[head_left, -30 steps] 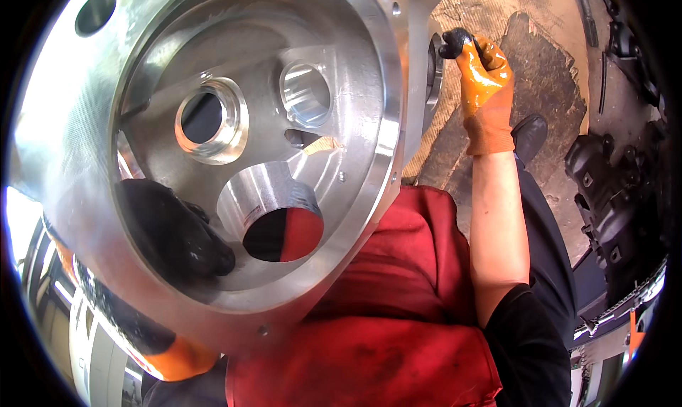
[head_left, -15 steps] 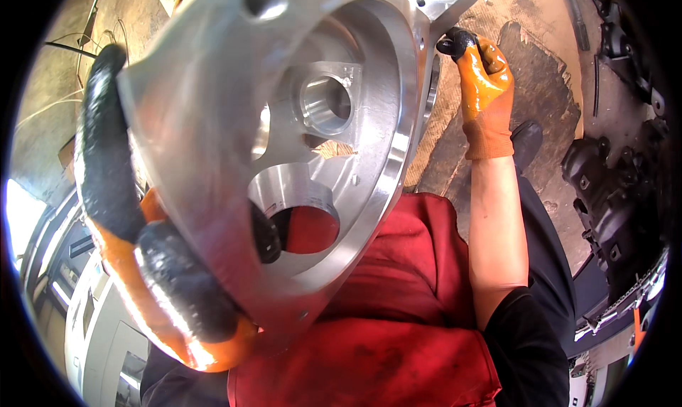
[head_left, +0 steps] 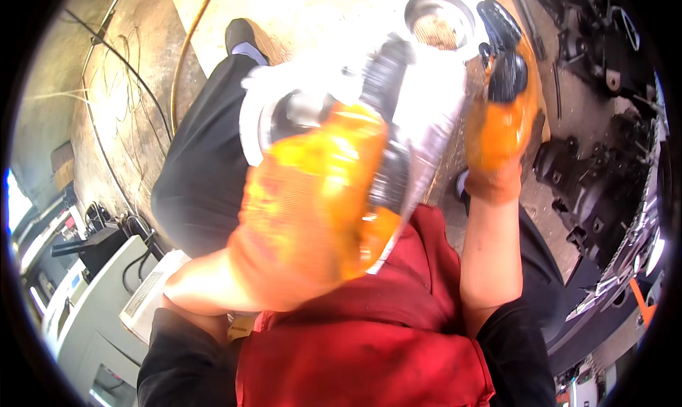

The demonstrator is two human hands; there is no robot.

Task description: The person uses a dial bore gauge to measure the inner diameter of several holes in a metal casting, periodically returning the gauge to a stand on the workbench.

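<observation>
A bright silver metal casting (head_left: 433, 101), washed out by glare, stands tilted in front of me with a round ring opening at its far end. My left hand (head_left: 320, 186), in an orange glove with black-coated fingers, lies across it and closes on its edge; motion blurs the grip. Beside the ring end is my right hand (head_left: 506, 101), gloved alike, with one finger stretched up and the others bent. I see nothing held in it, and whether it touches the metal is unclear.
Several black moulded parts (head_left: 590, 186) are piled at the right. A brown hose (head_left: 186, 59) and thin cables (head_left: 128, 73) run over the floor at the left. A grey machine housing (head_left: 96, 322) stands at lower left. My red apron (head_left: 369, 343) covers my lap.
The casting has turned and moved lower and away from me, so its hollow face no longer shows. My left hand has swung rightward over it. My right hand's fingers have loosened.
</observation>
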